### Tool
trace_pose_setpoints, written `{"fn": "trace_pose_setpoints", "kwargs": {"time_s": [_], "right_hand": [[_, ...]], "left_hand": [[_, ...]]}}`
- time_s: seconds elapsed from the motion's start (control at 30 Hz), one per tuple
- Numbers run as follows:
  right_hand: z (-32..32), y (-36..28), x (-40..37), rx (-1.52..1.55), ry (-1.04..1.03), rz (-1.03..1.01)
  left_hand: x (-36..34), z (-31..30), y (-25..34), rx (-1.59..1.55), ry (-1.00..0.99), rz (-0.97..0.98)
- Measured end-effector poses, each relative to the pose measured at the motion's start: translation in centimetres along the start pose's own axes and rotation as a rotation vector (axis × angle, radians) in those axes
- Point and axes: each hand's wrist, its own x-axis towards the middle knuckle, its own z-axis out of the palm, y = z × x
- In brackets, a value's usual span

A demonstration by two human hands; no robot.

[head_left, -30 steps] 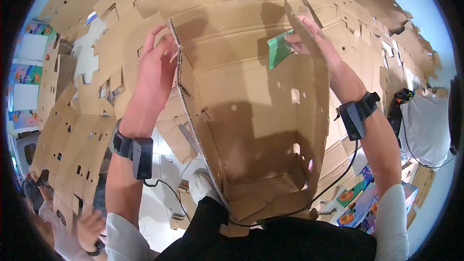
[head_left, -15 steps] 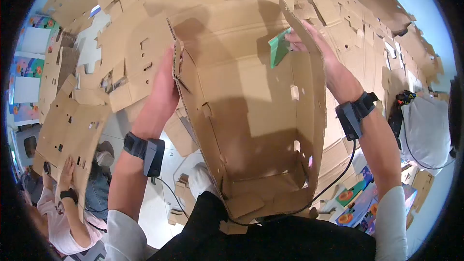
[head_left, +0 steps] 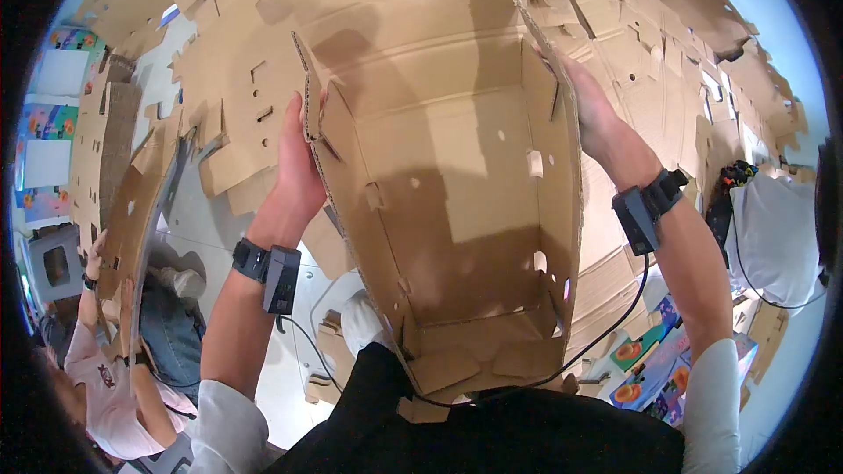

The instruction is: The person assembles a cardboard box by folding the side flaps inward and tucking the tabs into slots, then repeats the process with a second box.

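An open cardboard box (head_left: 448,184) is in front of me, its near end against my dark trousers and its far flap raised. My left hand (head_left: 300,162) holds the outside of the left wall near the far corner, with fingertips showing beside the upright side flap (head_left: 307,96). My right hand (head_left: 587,105) is on the outer face of the right wall, near its far end; that wall hides most of its fingers. At the far right corner a side flap (head_left: 539,79) stands folded along the wall. The inside of the box shows bare brown board with several small holes.
Flattened cardboard sheets (head_left: 228,44) lie beyond the box and to both sides. On the left, another person (head_left: 118,386) handles a cardboard piece (head_left: 140,219). Colourful printed packaging (head_left: 650,377) lies at lower right, and a white covered object (head_left: 777,228) stands farther right.
The green piece by my right fingers inside the box is out of sight, and those fingers are now behind the wall. The other person's cardboard has turned more edge-on.
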Motion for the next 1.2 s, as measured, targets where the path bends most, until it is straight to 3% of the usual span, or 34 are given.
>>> {"fn": "trace_pose_setpoints", "kwargs": {"time_s": [0.3, 0.6, 0.7, 0.8, 0.83, 0.87, 0.93, 1.03, 1.2], "right_hand": [[1.1, 0.1, -1.1, 0.029, 0.083, 0.058], [0.6, 0.5, -3.9, -0.084, 0.021, 0.132], [-0.9, 2.1, -4.7, -0.01, -0.106, 0.198], [-2.1, 4.1, -6.2, -0.156, -0.212, 0.014], [-2.9, 3.6, -7.0, -0.189, -0.36, 0.085], [-2.6, 3.4, -7.4, -0.246, -0.391, -0.014], [-2.4, 4.0, -7.9, -0.368, -0.415, -0.008], [-1.7, 5.7, -7.4, -0.311, -0.308, -0.001], [-0.3, 4.3, -8.4, -0.299, -0.229, -0.086]], "left_hand": [[-0.7, 0.6, -0.3, -0.016, 0.005, -0.026], [-1.5, 1.6, -0.4, 0.001, 0.099, -0.013], [-0.9, -0.6, -0.9, 0.052, 0.011, 0.019], [-0.7, -2.2, -1.2, 0.111, -0.044, 0.038], [-0.5, -2.4, -1.3, 0.109, -0.033, 0.033], [-0.7, -2.0, -1.3, 0.107, -0.022, 0.029], [-0.8, -1.9, -1.3, 0.101, 0.001, 0.022], [-1.0, -1.7, -1.6, 0.09, 0.051, 0.014], [-3.9, 5.0, 0.0, -0.061, 0.212, 0.006]]}}
